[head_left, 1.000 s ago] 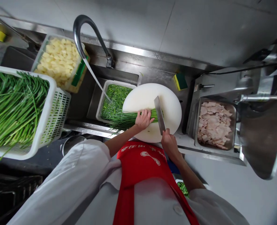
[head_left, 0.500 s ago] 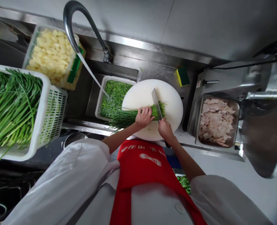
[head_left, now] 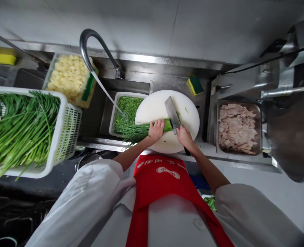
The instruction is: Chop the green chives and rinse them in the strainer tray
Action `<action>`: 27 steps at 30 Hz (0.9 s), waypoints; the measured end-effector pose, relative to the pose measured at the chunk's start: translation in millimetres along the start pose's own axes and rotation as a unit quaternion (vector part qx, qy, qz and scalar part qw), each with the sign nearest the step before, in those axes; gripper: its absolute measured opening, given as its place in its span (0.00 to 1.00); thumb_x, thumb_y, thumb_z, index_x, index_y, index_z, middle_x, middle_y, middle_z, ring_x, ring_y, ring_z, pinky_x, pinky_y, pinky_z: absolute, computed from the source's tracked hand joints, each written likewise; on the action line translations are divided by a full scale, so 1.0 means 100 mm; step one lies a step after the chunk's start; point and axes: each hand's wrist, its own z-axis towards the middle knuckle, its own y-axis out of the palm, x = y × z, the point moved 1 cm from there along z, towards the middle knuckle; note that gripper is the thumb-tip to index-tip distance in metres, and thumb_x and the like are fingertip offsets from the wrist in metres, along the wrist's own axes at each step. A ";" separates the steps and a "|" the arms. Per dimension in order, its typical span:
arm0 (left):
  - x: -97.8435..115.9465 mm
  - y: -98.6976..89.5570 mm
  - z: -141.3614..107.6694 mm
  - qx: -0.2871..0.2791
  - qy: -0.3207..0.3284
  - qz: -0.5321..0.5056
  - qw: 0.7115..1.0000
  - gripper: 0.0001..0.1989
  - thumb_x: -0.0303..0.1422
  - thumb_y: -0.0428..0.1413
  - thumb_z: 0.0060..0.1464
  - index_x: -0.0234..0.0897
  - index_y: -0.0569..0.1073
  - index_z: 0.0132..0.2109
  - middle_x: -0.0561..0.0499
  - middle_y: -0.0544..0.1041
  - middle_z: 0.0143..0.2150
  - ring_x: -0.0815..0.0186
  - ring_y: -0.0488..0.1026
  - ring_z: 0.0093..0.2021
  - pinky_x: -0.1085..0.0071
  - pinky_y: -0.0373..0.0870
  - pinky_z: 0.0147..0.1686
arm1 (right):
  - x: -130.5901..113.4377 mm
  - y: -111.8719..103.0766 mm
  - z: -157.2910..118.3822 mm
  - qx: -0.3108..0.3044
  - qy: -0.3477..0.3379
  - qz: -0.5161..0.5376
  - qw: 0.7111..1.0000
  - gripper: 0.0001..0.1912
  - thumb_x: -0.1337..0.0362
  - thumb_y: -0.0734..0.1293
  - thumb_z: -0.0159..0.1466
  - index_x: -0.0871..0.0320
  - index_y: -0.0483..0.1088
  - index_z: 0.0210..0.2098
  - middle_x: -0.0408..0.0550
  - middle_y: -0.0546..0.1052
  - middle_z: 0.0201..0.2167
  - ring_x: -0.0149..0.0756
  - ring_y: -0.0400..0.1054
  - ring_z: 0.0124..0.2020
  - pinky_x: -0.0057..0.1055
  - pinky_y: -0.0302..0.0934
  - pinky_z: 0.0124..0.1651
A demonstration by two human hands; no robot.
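Well, we have our left hand clamped over a bundle of green stalks, fingers curled across the top, and our right hand closed around a knife. Our hands sit apart but near each other on the near half of a round white board. From under our left hand the bundle runs both ways: the long leafy end trails leftward off the board, over the edge of a small white basket, and the short end reaches rightward to the blade, between our hands and a little beyond. The blade slants away from us across that short end; whether it touches the board we cannot tell.

In the small basket, chopped greens lie under water running from a tap. Well to our left stands a big basket of uncut stalks; to our right, a metal tray holds sliced meat.
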 end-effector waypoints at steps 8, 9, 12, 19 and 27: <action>-0.14 -0.09 -0.11 0.015 -0.049 0.026 0.998 0.40 0.56 0.51 0.60 0.31 0.61 0.68 0.31 0.66 0.63 0.41 0.64 0.60 0.42 0.53 0.63 | 0.23 -0.34 -0.17 0.018 -0.003 0.031 0.999 0.17 0.59 0.53 0.75 0.62 0.65 0.53 0.60 0.79 0.42 0.48 0.75 0.45 0.33 0.60 0.42; -0.15 -0.10 -0.11 0.016 -0.049 0.021 0.998 0.43 0.58 0.53 0.57 0.30 0.60 0.69 0.30 0.66 0.63 0.41 0.63 0.61 0.42 0.53 0.64 | 0.31 -0.39 -0.20 0.030 0.009 0.024 0.999 0.18 0.58 0.52 0.75 0.63 0.65 0.54 0.61 0.80 0.41 0.48 0.76 0.45 0.33 0.61 0.42; -0.15 -0.13 -0.10 0.020 -0.043 -0.002 0.999 0.51 0.60 0.57 0.52 0.30 0.55 0.71 0.30 0.66 0.63 0.41 0.64 0.61 0.41 0.53 0.64 | 0.59 -0.51 -0.26 0.057 0.046 -0.022 0.997 0.21 0.58 0.51 0.75 0.65 0.64 0.56 0.64 0.79 0.40 0.50 0.76 0.43 0.35 0.62 0.43; 0.36 -0.29 0.01 0.116 0.062 -0.143 0.981 0.41 0.53 0.50 0.63 0.30 0.54 0.71 0.30 0.61 0.67 0.46 0.55 0.71 0.46 0.52 0.69 | 1.00 -0.43 -0.09 0.053 0.039 -0.105 0.992 0.22 0.67 0.51 0.73 0.71 0.61 0.62 0.69 0.79 0.41 0.52 0.76 0.45 0.39 0.64 0.47; 0.82 0.06 1.03 0.111 -0.176 -0.216 0.954 0.33 0.45 0.42 0.68 0.24 0.55 0.70 0.26 0.53 0.72 0.44 0.46 0.75 0.45 0.52 0.69 | 1.00 -0.21 -0.19 0.013 -0.017 -0.070 0.997 0.20 0.61 0.51 0.74 0.63 0.67 0.56 0.63 0.80 0.39 0.50 0.77 0.41 0.37 0.64 0.42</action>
